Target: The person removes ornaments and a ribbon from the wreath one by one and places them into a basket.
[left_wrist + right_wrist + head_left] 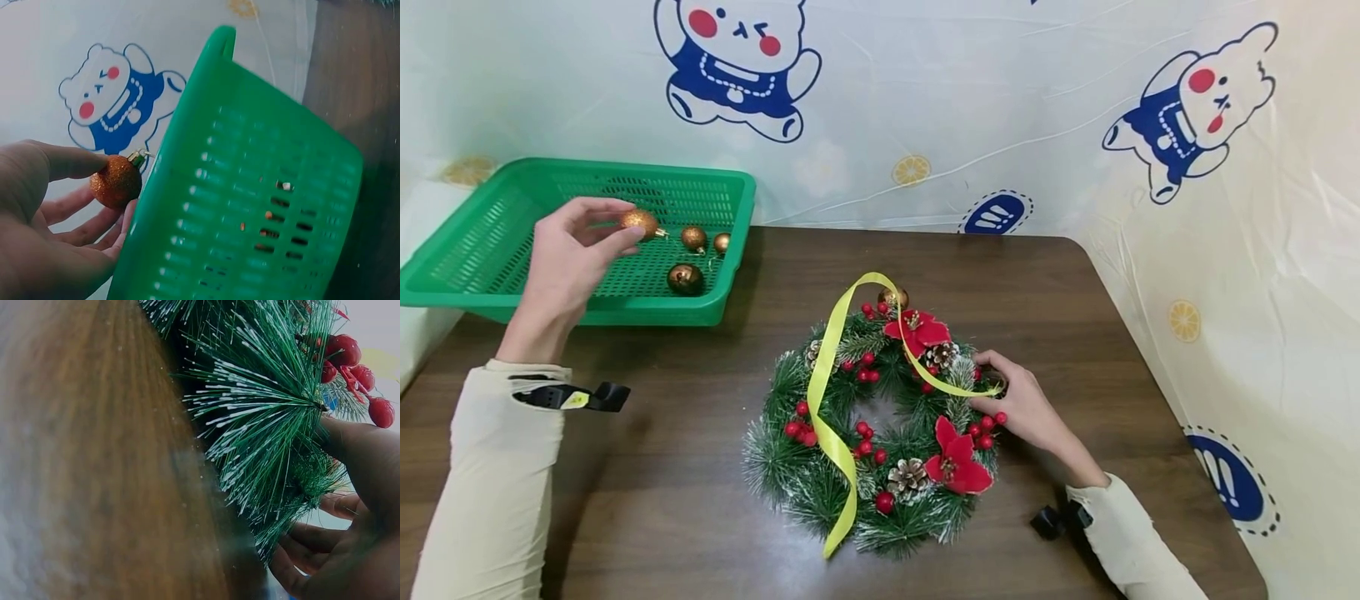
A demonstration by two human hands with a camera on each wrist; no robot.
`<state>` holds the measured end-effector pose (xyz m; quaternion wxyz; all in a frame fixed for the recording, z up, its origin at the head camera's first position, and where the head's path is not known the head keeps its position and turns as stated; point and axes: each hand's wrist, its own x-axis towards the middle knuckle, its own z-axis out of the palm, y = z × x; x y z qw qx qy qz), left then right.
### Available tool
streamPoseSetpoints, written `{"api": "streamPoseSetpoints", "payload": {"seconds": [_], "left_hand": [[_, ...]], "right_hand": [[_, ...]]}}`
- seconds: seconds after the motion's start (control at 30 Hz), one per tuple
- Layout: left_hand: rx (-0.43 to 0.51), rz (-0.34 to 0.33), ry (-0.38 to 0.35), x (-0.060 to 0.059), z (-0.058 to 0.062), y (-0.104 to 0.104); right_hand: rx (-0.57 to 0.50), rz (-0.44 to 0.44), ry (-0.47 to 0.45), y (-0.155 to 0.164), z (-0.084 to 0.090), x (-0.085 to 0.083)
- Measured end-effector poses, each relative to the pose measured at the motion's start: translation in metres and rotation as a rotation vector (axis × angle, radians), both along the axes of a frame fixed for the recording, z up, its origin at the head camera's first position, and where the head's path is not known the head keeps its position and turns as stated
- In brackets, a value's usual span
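My left hand (pixel 576 246) pinches a glittery orange bauble (pixel 638 222) above the green basket (pixel 490 250); in the left wrist view the bauble (pixel 117 182) sits between thumb and fingers beside the basket wall (pixel 250 206). A pine wreath (pixel 880 425) with red berries, poinsettias, cones and a yellow ribbon (pixel 827 400) lies in the middle of the table. My right hand (pixel 1018 404) grips its right edge, thumb on top and fingers curled under the needles (pixel 269 444). A gold bauble (pixel 895 297) sits at the wreath's top.
Three more baubles (pixel 694 254) lie in the basket's right end. The dark wooden table (pixel 1075 317) is walled by a white printed sheet (pixel 1225 250) at the back and right. The basket overhangs the table's far left corner.
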<state>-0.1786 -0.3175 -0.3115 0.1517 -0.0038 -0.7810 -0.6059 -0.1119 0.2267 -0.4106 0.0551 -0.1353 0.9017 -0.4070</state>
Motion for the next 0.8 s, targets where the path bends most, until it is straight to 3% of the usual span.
{"api": "streamPoseSetpoints", "payload": {"seconds": [0.17,0.37,0.8], "left_hand": [[-0.04,0.007,-0.053,0.0,-0.001,-0.012],[-0.14,0.061,-0.11,0.0,0.001,-0.02],[-0.257,0.1,-0.143,0.002,-0.001,-0.027]], "right_hand": [[-0.009,0.003,-0.008,0.001,-0.001,0.0],[0.003,0.002,-0.007,0.002,-0.001,-0.001],[0.013,0.011,-0.008,0.002,0.0,-0.001]]}}
